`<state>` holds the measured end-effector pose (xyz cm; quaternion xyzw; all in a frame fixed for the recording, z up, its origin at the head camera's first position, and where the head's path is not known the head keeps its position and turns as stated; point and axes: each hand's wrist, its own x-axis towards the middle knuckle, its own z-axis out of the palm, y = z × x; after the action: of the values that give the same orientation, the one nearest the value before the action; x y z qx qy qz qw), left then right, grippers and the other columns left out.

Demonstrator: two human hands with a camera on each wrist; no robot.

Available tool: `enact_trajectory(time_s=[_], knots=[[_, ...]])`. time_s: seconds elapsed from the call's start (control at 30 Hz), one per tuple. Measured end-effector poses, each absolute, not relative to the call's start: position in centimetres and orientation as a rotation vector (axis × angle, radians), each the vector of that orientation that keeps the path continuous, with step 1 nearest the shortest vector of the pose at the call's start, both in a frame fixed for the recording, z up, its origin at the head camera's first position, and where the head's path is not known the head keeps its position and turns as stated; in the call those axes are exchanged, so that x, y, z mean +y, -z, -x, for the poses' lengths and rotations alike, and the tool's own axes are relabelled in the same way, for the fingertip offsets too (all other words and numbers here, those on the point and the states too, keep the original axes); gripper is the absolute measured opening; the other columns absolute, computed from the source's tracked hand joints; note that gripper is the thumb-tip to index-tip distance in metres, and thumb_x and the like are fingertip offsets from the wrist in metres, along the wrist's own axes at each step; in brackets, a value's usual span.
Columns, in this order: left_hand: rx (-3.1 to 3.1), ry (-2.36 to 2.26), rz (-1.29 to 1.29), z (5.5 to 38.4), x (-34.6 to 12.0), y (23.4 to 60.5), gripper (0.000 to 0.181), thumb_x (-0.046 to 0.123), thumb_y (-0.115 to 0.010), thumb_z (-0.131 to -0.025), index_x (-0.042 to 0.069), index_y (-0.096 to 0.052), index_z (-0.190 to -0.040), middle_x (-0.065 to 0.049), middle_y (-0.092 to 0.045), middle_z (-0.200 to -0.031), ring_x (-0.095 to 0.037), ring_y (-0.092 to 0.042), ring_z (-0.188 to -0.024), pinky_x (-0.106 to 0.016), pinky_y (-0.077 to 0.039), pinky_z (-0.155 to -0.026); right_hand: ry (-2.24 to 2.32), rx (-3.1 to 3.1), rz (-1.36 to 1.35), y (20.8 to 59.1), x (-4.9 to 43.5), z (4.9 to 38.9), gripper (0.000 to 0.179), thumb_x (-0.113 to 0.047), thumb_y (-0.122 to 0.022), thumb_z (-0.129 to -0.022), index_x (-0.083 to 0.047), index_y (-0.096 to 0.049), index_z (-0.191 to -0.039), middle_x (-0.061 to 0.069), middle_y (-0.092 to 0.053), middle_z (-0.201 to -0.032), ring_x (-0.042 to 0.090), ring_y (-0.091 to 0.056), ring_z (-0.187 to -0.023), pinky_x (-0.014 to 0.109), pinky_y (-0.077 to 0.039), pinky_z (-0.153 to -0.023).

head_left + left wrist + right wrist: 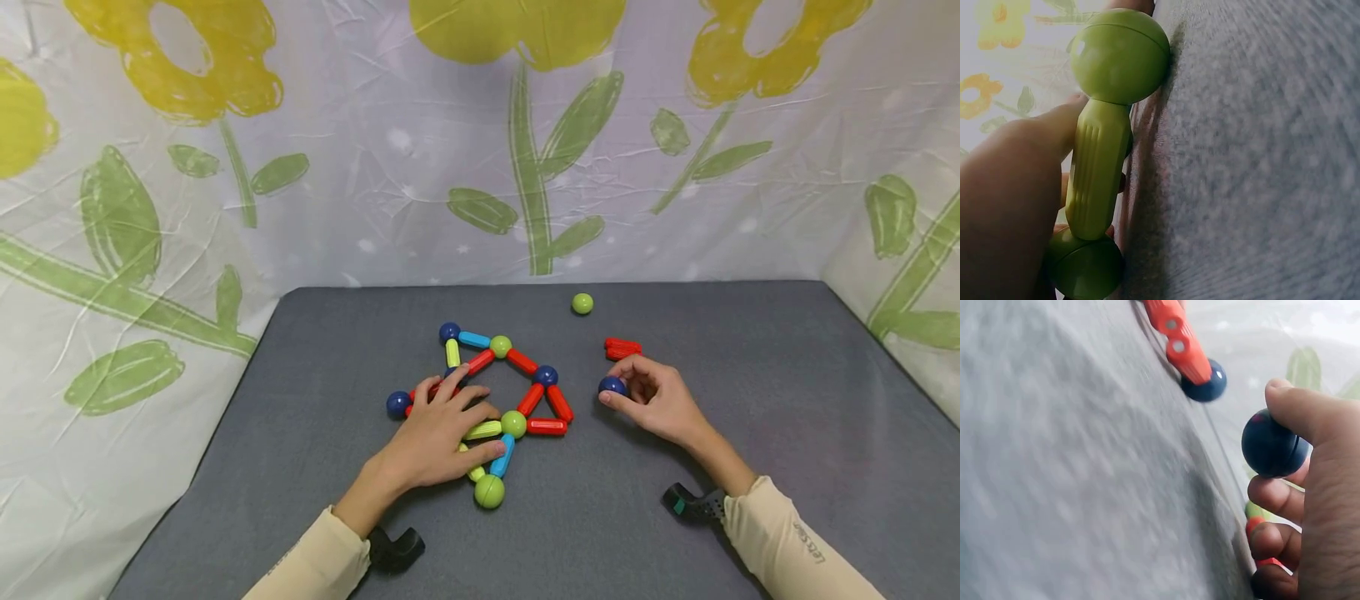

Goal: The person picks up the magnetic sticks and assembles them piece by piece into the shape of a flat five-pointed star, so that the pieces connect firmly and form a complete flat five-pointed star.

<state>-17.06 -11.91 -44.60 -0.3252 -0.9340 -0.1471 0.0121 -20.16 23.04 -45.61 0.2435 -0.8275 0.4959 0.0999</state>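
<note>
My left hand (pixel 438 437) lies with spread fingers over the left part of a flat figure of magnetic rods and balls. Under and beside it are yellow-green rods (pixel 483 430), a light blue rod (pixel 503 456) and green balls (pixel 490 492); the palm hides some pieces. Close up in the left wrist view, a yellow-green rod (pixel 1097 169) joins two green balls. To the right of the figure, my right hand (pixel 663 402) pinches a dark blue ball (pixel 1269 447) between thumb and fingers. Red rods (pixel 546 427) stick out from the figure towards it.
Loose red rods (pixel 623 348) lie just beyond my right hand. A single green ball (pixel 582 303) sits near the far edge of the grey table (pixel 787 375). Behind it hangs a white cloth (pixel 360 167) with yellow flowers.
</note>
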Motion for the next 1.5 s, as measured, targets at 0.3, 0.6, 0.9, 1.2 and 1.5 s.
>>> enact_trajectory(time_s=[0.3,0.6,0.9,1.2,1.5], knots=[[-2.929,0.46,0.985,16.8,-11.4,44.6,0.058,0.074,-0.05,-0.092,0.031,-0.065,-0.127,-0.003,-0.055,-0.146,-0.035,-0.016,-0.157,-0.066,-0.017,-0.116,-1.459,-2.519,-0.89,47.5,22.5,20.6,0.031,-0.011,-0.089,-0.077,-0.02,-0.069,-0.099,-0.003,-0.06,-0.077,0.012,-0.049,-0.059,0.023,-0.04,-0.054],[-2.887,0.503,0.947,16.4,-10.5,44.8,0.063,0.071,-0.058,-0.089,0.026,-0.06,-0.134,0.003,-0.058,-0.142,-0.037,-0.026,-0.155,-0.07,-0.021,-0.113,-1.283,-2.633,-0.984,47.4,21.3,19.9,0.038,-0.033,-0.095,-0.069,-0.032,-0.066,-0.094,-0.015,-0.06,-0.082,0.009,-0.046,-0.073,0.028,-0.033,-0.07],[-2.84,0.544,1.043,16.1,-9.8,44.6,0.058,0.052,-0.064,-0.095,0.035,-0.051,-0.148,0.011,-0.061,-0.139,-0.019,-0.049,-0.137,-0.067,-0.02,-0.114,-1.237,-2.677,-0.956,47.2,20.4,19.4,0.049,-0.037,-0.096,-0.067,-0.03,-0.06,-0.1,-0.015,-0.059,-0.09,0.01,-0.048,-0.08,0.028,-0.032,-0.075],[-2.833,0.466,1.045,15.9,-9.7,44.2,0.05,0.04,-0.062,-0.09,0.035,-0.06,-0.14,0.01,-0.068,-0.122,-0.015,-0.056,-0.116,-0.063,-0.024,-0.113,-1.229,-2.628,-1.074,47.3,19.3,19.0,0.07,-0.037,-0.095,-0.069,-0.02,-0.062,-0.128,-0.015,-0.064,-0.095,0.003,-0.05,-0.078,0.027,-0.027,-0.078],[-2.849,0.437,1.011,15.5,-9.1,43.9,0.04,0.055,-0.066,-0.093,0.033,-0.065,-0.127,0.008,-0.067,-0.12,-0.015,-0.057,-0.109,-0.055,-0.033,-0.107,-1.394,-2.582,-1.123,47.3,19.0,18.6,0.033,-0.011,-0.057,-0.103,-0.018,-0.064,-0.135,-0.005,-0.067,-0.101,0.006,-0.051,-0.083,0.029,-0.033,-0.076]])
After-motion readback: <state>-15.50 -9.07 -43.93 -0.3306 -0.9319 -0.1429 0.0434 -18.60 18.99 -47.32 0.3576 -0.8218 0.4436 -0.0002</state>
